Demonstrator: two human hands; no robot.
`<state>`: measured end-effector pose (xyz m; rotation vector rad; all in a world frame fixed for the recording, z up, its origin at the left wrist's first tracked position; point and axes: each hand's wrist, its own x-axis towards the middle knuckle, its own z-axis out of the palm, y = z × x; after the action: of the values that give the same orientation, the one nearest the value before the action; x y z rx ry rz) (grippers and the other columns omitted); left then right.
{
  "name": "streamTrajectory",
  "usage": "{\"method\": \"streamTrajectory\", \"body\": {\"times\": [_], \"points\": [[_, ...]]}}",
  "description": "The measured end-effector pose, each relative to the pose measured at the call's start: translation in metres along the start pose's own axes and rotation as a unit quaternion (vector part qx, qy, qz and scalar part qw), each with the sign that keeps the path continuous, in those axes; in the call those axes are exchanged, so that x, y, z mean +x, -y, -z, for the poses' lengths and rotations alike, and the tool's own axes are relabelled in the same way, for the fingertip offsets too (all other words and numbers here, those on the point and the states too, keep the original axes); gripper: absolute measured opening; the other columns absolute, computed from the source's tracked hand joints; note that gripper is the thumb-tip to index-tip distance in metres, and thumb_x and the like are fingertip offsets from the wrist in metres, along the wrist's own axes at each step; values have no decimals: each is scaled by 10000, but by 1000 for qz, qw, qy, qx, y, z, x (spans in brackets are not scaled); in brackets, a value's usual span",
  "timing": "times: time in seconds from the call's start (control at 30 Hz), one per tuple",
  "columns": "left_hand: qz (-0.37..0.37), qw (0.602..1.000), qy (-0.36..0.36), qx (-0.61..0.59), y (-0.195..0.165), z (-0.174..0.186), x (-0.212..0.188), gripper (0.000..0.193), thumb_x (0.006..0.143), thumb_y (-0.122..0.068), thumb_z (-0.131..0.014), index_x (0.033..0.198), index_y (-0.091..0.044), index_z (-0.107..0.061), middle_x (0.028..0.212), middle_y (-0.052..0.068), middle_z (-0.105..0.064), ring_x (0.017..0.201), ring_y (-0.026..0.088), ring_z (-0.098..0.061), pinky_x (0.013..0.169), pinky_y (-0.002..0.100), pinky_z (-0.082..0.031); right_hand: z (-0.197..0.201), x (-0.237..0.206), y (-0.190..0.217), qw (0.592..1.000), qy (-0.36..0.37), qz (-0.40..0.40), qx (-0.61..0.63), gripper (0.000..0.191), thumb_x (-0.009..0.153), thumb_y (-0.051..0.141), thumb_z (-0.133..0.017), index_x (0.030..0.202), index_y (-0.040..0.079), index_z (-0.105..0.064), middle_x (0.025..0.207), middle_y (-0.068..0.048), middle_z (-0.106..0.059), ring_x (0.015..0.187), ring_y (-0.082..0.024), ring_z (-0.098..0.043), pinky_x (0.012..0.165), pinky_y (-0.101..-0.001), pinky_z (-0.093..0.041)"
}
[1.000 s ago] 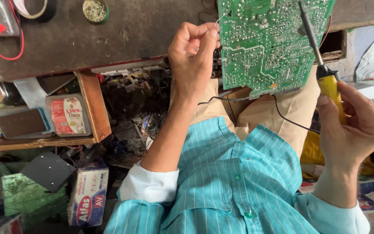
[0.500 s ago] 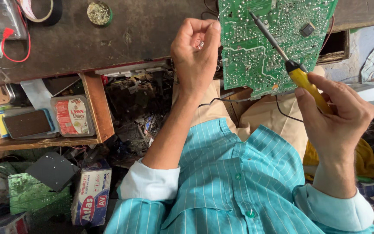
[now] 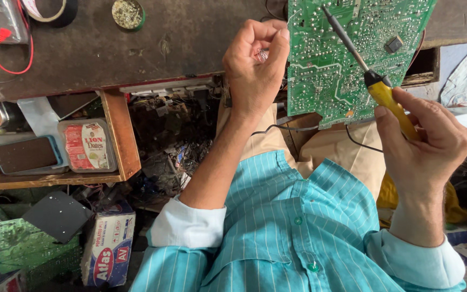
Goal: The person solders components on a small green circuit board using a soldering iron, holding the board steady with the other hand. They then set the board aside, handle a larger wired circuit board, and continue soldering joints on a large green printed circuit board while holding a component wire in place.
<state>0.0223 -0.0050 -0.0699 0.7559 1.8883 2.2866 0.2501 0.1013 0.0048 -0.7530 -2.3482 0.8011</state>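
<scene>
Head view, left hand (image 3: pixel 255 65) pinching green circuit board (image 3: pixel 347 59), right hand (image 3: pixel 425 140) gripping yellow-handled soldering iron (image 3: pixel 371 81), round tin (image 3: pixel 127 13) holding residue

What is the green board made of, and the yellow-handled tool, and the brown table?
The circuit board looks like stiff, glossy green laminate, dotted with shiny silver solder points. The soldering iron, held in the right hand, has a dull dark metal shaft and a smooth yellow handle, probably plastic. The workbench seems to be worn wood, matte brown with scuffs and stains.
</scene>
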Motion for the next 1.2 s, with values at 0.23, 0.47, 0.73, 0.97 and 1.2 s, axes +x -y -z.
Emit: {"method": "streamTrajectory", "body": {"times": [0.23, 0.47, 0.73, 0.97, 1.2], "points": [[3, 1000, 17, -15, 2, 1, 1, 135, 1000, -21, -702, 932, -14, -585, 1030, 54, -760, 761, 43, -658, 717, 232, -556, -3, 5, 14, 1000, 5, -1, 2, 243, 1020, 9, -830, 1241, -45, -746, 1040, -152, -743, 818, -106, -677, 671, -195, -508], [-1, 999, 23, -22, 4, -1, 1, 118, 995, -22, -702, 943, -12, -596, 1015, 46, -749, 763, 48, -689, 664, 221, -567, -7, 6, 18, 1000, 7, -1, 4, 265, 994, 1, -826, 1241, -46, -743, 1071, -169, -740, 831, -115, -678, 682, -204, -517], [-1, 1000, 21, -13, 5, -1, 2, 116, 993, -28, -714, 949, -15, -607, 1006, 43, -754, 769, 50, -699, 663, 229, -578, -9, 8, 19, 1000, 10, 5, 2, 247, 1001, -5, -832, 1228, -48, -744, 1070, -173, -741, 856, -121, -686, 710, -208, -530], [-2, 1000, 25, -17, 4, -1, 3, 119, 990, -22, -710, 946, -12, -600, 1010, 46, -754, 791, 53, -702, 634, 212, -571, -11, 9, 21, 1000, 9, 12, 6, 256, 1002, 1, -827, 1243, -32, -745, 1090, -173, -740, 870, -123, -691, 717, -207, -534], [11, 999, 29, -22, 5, 0, 1, 101, 993, -24, -711, 958, -7, -617, 992, 45, -753, 753, 45, -687, 616, 206, -547, -11, 10, 22, 1000, 12, 14, -9, 252, 993, -10, -823, 1231, -41, -745, 1080, -180, -743, 876, -141, -700, 722, -226, -540]]}}
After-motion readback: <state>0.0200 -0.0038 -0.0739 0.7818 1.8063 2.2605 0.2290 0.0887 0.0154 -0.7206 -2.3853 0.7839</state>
